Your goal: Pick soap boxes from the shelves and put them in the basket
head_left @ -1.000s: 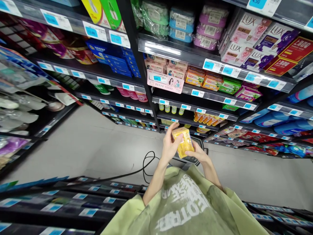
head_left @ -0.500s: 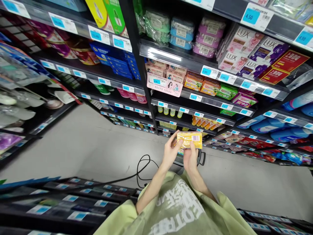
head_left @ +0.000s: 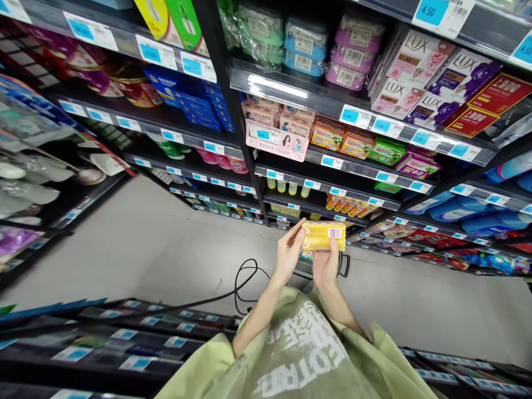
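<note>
Yellow pack held, long axis crosswise: left end clasped by left hand, lower edge by right hand.

A: Place type, quick?
B: Shop, supermarket-style aisle. We see price tags, one reading 4.50, along the shelf edges.
A: Stock?
B: Taking the pink promo card as landmark, we've got orange boxes just right of it, LUX boxes above right, blue bottles farther right and lower, blue cartons left, each kind in multiples.
</note>
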Tool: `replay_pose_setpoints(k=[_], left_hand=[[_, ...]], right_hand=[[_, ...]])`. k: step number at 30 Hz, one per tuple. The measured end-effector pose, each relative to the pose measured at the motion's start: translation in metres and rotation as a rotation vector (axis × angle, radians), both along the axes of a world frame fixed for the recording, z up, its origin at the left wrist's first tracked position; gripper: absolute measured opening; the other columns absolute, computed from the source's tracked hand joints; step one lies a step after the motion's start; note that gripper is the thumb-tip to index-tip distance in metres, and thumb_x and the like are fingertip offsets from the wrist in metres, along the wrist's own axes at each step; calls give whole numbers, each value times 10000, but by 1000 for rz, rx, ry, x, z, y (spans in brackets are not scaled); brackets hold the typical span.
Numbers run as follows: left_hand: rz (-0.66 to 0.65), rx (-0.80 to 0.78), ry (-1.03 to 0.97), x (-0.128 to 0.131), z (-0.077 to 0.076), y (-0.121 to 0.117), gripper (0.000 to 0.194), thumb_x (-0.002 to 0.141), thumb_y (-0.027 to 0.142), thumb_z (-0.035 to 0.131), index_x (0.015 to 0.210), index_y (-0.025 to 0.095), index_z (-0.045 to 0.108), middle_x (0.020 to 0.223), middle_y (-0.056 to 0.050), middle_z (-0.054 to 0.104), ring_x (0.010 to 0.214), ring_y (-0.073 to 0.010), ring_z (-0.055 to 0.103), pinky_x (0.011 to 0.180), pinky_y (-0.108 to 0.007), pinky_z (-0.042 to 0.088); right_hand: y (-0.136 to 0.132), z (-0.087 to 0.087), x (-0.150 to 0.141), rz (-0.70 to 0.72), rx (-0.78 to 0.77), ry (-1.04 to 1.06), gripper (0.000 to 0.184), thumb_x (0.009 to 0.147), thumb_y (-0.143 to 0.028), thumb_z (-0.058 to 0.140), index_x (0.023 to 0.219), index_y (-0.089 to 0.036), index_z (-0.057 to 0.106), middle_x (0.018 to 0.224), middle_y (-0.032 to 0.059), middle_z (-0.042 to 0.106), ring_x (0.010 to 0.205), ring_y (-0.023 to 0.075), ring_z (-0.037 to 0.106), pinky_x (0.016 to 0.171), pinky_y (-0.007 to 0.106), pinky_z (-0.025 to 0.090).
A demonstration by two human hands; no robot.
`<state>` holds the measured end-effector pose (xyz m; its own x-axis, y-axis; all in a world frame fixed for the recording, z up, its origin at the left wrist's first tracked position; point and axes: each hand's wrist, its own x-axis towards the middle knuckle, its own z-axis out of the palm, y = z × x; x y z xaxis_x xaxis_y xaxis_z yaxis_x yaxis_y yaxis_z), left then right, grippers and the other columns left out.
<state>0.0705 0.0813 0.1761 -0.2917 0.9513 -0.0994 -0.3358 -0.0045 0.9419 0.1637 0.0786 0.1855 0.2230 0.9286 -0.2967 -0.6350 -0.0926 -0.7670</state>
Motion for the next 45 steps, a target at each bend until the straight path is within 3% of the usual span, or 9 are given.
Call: replay_pose_setpoints(k=[16,24,40,45], left_hand=[[-7,-15,-23,-4,6,9,637,906,664,785,1321,180,802,1300,-139,823,1257,-346,758,1069,-454,633],[-21,-10,-15,-5,2,10,620,917,646,778,1334,187,786,1263,-134,830,1151,-320,790,1033,-444,636],[-16,23,3,-9,2,8,464,947,551,766,1263,212,747,1361,-133,777,1220,-294,750,1035,-398,604],[-104,25,-15,-9,-3,6,628,878,531,857,1388,235,640,1419,-144,728,1298,-301,718,1082,-431,601]], right_hand=[[7,-2,-2,-29,-11,-14,604,867,-550,767,1375,-229,698,1374,82,786,1206,250,762,1028,402,618],[8,-7,-2,-16,16,-16,569,867,-544,775,1339,-234,706,1256,69,824,1089,233,789,972,380,637],[4,-4,-2,46,28,-48,640,862,-538,791,1403,-216,679,1294,105,813,1153,271,780,1037,449,624],[2,-11,-1,29,39,-62,689,854,-590,793,1427,-229,669,1337,97,795,1215,263,752,1118,463,583]])
